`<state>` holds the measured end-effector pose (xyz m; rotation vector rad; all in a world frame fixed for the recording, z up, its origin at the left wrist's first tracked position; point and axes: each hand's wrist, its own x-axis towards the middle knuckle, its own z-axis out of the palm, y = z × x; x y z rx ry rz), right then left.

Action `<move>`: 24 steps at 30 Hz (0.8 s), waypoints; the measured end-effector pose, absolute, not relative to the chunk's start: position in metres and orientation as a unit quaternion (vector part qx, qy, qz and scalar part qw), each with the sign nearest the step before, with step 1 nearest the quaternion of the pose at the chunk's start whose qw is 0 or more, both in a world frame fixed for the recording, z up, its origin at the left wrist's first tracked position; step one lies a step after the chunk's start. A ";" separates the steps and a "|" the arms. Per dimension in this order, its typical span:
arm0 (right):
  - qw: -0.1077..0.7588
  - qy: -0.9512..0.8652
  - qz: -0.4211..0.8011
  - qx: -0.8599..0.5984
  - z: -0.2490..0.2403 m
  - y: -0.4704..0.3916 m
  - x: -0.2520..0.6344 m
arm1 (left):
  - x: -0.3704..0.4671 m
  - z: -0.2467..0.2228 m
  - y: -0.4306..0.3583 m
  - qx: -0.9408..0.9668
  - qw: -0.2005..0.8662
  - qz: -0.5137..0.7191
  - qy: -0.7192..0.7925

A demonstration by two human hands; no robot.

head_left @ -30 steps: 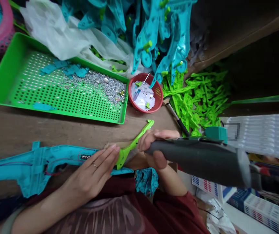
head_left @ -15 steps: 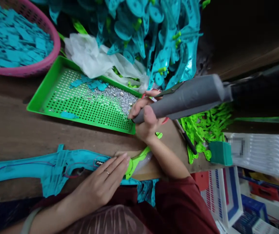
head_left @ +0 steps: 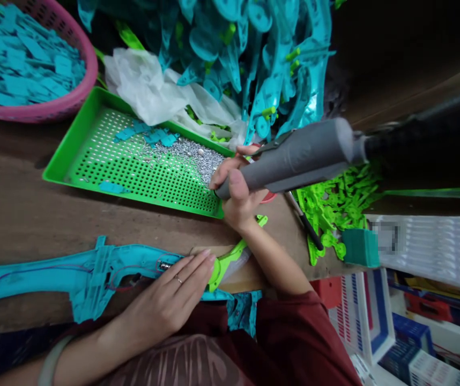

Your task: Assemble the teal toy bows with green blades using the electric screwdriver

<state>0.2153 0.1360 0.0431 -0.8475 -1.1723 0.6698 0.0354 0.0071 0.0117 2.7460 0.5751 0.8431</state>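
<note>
My left hand [head_left: 173, 292], with a ring on one finger, lies with its fingers stretched across a blue toy gun shell [head_left: 59, 276] and the end of a bright green part [head_left: 230, 262] fitted to it. Thin wires run inside the shell. My right hand [head_left: 240, 195] is closed around a dark grey electric screwdriver [head_left: 294, 158], whose cable end points to the right. This hand is over the right end of a green perforated tray [head_left: 141, 195]. Small silver screws [head_left: 206, 163] lie heaped in the tray near my fingers; the screwdriver's tip is hidden.
A pink basket [head_left: 90, 69] of small blue pieces stands at the back left. Blue shells [head_left: 266, 102] are piled at the back, beside white plastic wrap [head_left: 149, 88]. Bright green parts [head_left: 338, 198], a black-handled tool [head_left: 311, 231] and a teal box [head_left: 361, 247] lie to the right.
The view has shifted slightly. My right hand stays by the screws, with the screwdriver tilted a little differently. My left hand remains in place on the shell.
</note>
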 end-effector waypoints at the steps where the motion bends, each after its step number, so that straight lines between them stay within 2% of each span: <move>1: 0.709 -0.523 0.291 -0.373 0.053 0.130 0.220 | 0.035 0.012 0.008 0.932 0.106 0.289 0.193; 6: 0.760 -0.491 0.155 -0.396 0.096 0.082 0.266 | 0.031 0.011 0.007 0.927 0.132 0.297 0.186; 9: 0.748 -0.454 0.083 -0.478 0.086 0.063 0.299 | 0.030 0.007 0.005 0.923 0.157 0.296 0.187; 12: 0.727 -0.412 0.062 -0.546 0.062 0.058 0.318 | 0.030 0.006 0.003 0.924 0.165 0.288 0.191; 19: 0.719 -0.413 0.127 -0.544 0.034 0.061 0.323 | 0.029 0.013 0.006 0.935 0.163 0.248 0.192; 24: 0.673 -0.504 0.287 -0.460 0.023 0.062 0.347 | 0.027 0.012 0.009 0.942 0.143 0.253 0.170</move>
